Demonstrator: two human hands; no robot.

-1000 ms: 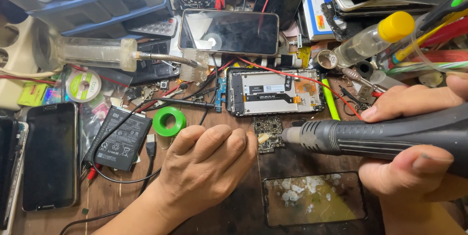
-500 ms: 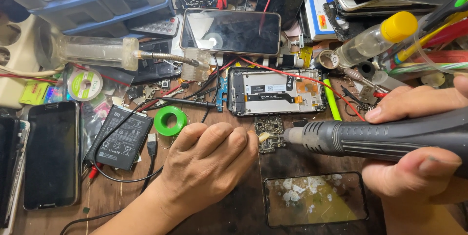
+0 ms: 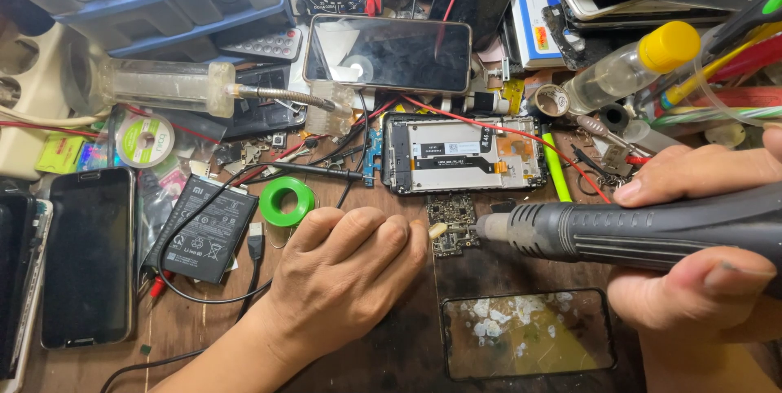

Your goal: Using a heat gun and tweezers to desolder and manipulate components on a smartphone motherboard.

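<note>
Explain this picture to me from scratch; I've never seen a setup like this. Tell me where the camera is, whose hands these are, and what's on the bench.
The camera sits on a person's head and looks down at their own bare hands over a cluttered wooden bench. The right hand grips a dark hot-air tool, its metal nozzle aimed at a small circuit board. The left hand rests as a loose fist beside that board, its fingers touching the edge. Just behind lies an opened phone showing its insides, with a red wire across it. Further back is another phone, screen up. To the left: a black battery, a green tape roll and a dark phone. A bottle with a yellow cap lies at the right.
</note>
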